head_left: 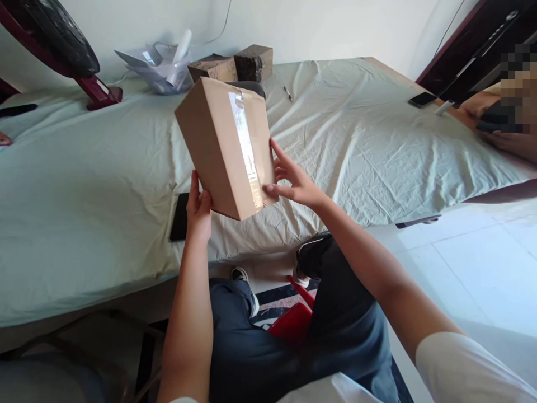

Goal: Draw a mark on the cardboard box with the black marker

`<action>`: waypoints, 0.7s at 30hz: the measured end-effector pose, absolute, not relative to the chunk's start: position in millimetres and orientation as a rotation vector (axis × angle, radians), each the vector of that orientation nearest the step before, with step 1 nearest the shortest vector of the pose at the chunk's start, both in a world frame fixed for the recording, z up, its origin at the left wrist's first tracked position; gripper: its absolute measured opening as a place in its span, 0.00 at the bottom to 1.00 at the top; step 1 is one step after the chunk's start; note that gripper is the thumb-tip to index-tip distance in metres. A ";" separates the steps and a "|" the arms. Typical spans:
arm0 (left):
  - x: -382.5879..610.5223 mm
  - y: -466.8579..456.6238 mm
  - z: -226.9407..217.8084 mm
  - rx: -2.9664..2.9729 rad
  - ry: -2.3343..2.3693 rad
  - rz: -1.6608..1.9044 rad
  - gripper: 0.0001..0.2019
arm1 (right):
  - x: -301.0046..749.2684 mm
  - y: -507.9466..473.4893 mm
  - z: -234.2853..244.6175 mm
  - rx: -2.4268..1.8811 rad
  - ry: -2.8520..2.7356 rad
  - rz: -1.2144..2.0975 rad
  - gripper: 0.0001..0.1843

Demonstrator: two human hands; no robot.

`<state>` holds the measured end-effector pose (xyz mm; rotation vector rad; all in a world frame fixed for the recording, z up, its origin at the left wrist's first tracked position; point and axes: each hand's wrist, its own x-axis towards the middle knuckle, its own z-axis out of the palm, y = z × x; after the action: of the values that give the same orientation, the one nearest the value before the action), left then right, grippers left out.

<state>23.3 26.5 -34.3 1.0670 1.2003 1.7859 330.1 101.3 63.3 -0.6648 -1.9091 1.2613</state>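
Note:
I hold a brown cardboard box [224, 143] up over the front edge of a table covered with a pale green cloth [92, 184]. A strip of clear tape runs down the box's face. My left hand [198, 210] grips its lower left side, thumb up along the edge. On the right side, my right hand [293, 179] presses with fingers stretched along the box's lower edge. The box is tilted, its top leaning away from me.
A black phone [179, 217] lies on the cloth under the box. At the back are two dark blocks [235, 66], a clear plastic heap [161, 67], a pen [288, 93] and a fan [62, 45]. Another person [503, 120] sits at the right by a phone [423, 99].

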 end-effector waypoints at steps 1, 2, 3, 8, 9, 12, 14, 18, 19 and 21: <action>23.8 28.1 -36.6 1.055 1.213 1.765 0.41 | 329.2 99.1 63.8 -0.661 -1.897 1.287 0.68; 25.0 29.6 -38.8 1.047 1.223 1.759 0.41 | 328.2 97.2 64.1 -0.660 -1.883 1.309 0.69; 26.8 30.7 -40.5 1.036 1.229 1.759 0.42 | 327.4 95.6 64.5 -0.665 -1.867 1.328 0.69; 40.2 32.7 -38.0 1.005 1.224 1.762 0.41 | 327.3 91.8 67.1 -0.695 -1.837 1.373 0.71; 42.6 32.9 -36.2 1.014 1.216 1.773 0.39 | 327.6 91.8 67.2 -0.694 -1.844 1.374 0.70; 46.9 33.2 -31.5 1.014 1.186 1.797 0.34 | 327.8 93.0 66.3 -0.691 -1.853 1.375 0.70; 48.3 32.2 -28.9 1.000 1.187 1.796 0.33 | 327.2 94.4 64.5 -0.690 -1.854 1.365 0.70; 53.2 24.0 -20.8 1.039 1.087 1.705 0.45 | 324.7 96.8 59.0 -0.678 -1.918 1.307 0.70; 55.3 21.1 -18.0 1.061 1.040 1.661 0.49 | 323.8 97.3 57.1 -0.671 -1.942 1.292 0.71; 59.5 16.3 -12.5 1.092 0.971 1.593 0.53 | 321.8 98.5 52.4 -0.654 -1.975 1.270 0.72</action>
<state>59.5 16.3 -12.5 1.0916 0.9710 1.5930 321.8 98.5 52.4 -0.6544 -1.9751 1.2703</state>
